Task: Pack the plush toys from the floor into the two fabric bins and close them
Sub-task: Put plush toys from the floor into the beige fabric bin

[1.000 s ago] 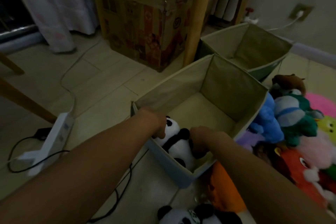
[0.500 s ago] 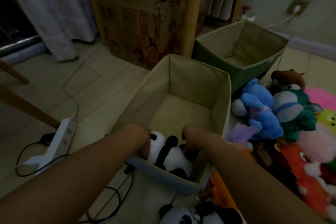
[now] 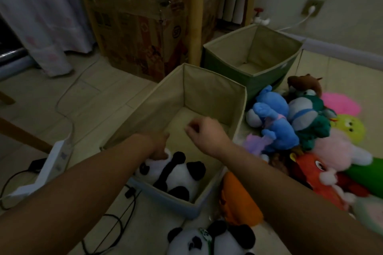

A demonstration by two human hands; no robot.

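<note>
A white power strip [image 3: 55, 161] with black cables is lying on the pale tiled floor [image 3: 87, 97] at the far left. Next to it, the person's left hand [image 3: 158, 146] is reaching down into the near beige fabric bin with a blue outer wall [image 3: 178, 206], its fingers touching the black-and-white panda plush toy [image 3: 176, 174] that is lying in the bin's near corner; whether they are curling round it cannot be told. The right hand [image 3: 205, 132] is hovering above the bin's middle, fingers loosely curled and holding nothing. Behind, an open green fabric bin with beige lining [image 3: 226, 62] is standing beside a tall brown cardboard box [image 3: 134, 33]. A second panda plush [image 3: 211, 240] is lying on the floor below. At the right, a blue plush toy [image 3: 271, 118] is heading a heap of colourful plush toys [image 3: 323, 151].
</note>
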